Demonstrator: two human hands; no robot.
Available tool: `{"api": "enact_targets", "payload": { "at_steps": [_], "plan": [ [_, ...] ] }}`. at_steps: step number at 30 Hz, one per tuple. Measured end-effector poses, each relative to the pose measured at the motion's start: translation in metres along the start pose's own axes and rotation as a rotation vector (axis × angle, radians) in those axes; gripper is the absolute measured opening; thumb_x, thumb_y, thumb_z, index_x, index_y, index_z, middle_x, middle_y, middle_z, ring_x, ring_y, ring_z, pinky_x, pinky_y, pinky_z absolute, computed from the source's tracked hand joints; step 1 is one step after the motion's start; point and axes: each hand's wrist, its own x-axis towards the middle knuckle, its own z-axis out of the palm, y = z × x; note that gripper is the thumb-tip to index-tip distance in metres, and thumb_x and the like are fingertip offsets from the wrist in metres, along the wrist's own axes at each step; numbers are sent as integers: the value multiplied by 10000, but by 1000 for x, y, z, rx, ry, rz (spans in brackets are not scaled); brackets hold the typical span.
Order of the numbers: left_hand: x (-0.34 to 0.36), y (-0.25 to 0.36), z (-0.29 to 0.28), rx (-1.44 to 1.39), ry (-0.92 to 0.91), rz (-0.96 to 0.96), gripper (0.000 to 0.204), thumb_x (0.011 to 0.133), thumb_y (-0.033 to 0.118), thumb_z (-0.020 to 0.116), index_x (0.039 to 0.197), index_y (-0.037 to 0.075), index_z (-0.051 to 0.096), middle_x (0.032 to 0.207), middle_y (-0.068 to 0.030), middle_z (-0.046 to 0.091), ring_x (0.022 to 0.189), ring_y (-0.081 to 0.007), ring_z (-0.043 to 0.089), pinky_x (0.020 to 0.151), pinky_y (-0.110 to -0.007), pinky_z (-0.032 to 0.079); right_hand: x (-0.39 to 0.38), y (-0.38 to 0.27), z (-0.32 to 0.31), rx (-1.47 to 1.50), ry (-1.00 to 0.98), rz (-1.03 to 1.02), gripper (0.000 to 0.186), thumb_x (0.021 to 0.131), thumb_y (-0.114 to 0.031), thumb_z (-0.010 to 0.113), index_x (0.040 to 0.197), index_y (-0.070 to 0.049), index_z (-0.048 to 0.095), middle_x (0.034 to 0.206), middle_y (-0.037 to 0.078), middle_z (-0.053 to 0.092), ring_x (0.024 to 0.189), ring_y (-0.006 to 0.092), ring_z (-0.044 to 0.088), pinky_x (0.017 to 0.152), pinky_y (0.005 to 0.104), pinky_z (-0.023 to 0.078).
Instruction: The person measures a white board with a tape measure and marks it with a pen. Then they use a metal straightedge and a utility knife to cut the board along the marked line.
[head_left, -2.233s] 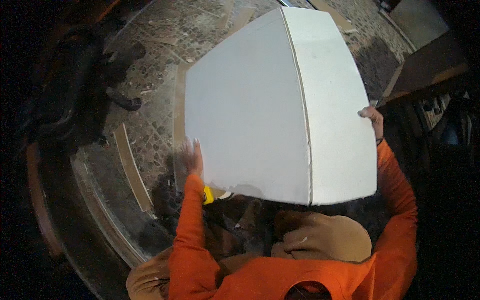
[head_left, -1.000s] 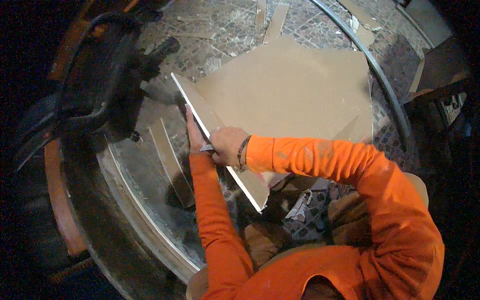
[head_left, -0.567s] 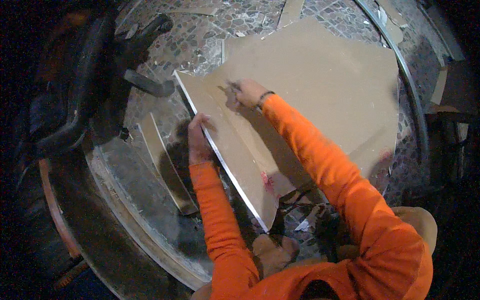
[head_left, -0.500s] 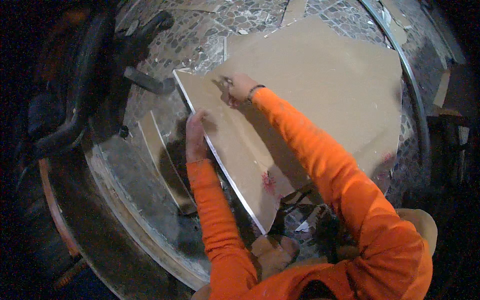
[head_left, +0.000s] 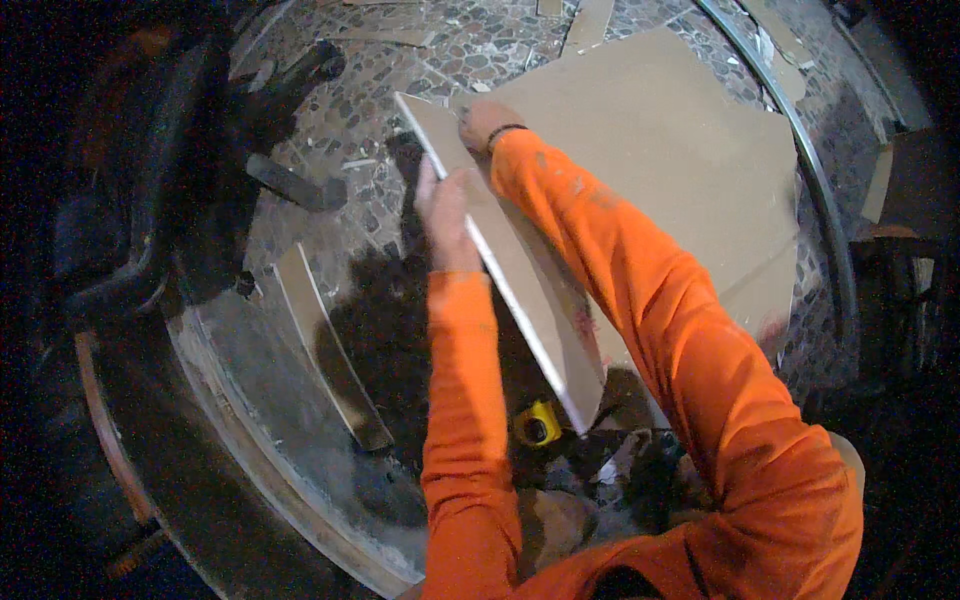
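— What lies closest to the person?

— A yellow tape measure [head_left: 538,424] on the pebble floor [head_left: 330,130], just beside the near corner of the tan board [head_left: 520,280].

— And the board itself?

— It is tilted, its pale edge facing left, leaning over a larger brown panel [head_left: 690,150] that lies flat on the floor.

— What is the left hand doing?

— The left hand [head_left: 445,215] is pressed against the board's left edge, fingers close together and wrapped onto it.

— The right?

— The right hand [head_left: 482,122], a dark band on its wrist, rests on the board's far corner. I cannot tell whether its fingers are curled or flat.

— Anything to the left?

— A narrow offcut strip [head_left: 325,350] on the floor, and farther off a dark machine [head_left: 170,190].
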Motion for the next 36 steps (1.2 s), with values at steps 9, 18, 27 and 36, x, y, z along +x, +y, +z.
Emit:
{"api": "enact_targets", "payload": {
  "at_steps": [9,18,27,36],
  "plan": [
    [1,-8,34,-46,-65,64,863,775,-133,465,1582,85,249,1450,-142,487,1247,-258,532,1051,-347,413,3,51,8,-83,3,-116,332,887,-297,545,1030,-52,718,1038,233,704,971,421,676,845,505,531],
    [2,-5,27,-50,-87,103,904,748,-157,433,1591,70,203,1503,-156,429,1307,-278,488,1095,-355,379,37,22,32,-48,-72,-151,332,855,-186,567,1097,-22,726,1160,209,698,1044,376,690,910,473,541],
    [5,-10,28,1,-121,110,838,766,-137,468,1555,90,300,1370,-134,539,1180,-272,574,1017,-367,456,-1,55,41,-213,-213,-310,317,867,-229,538,1010,-20,729,1005,246,709,908,435,687,795,513,540],
    [24,-15,19,63,-140,126,795,760,-111,515,1516,76,356,1224,-116,601,1024,-248,607,860,-354,511,-253,121,26,36,-368,-275,245,921,-207,509,998,-16,643,872,269,669,845,472,654,740,520,524]
  ]
}}
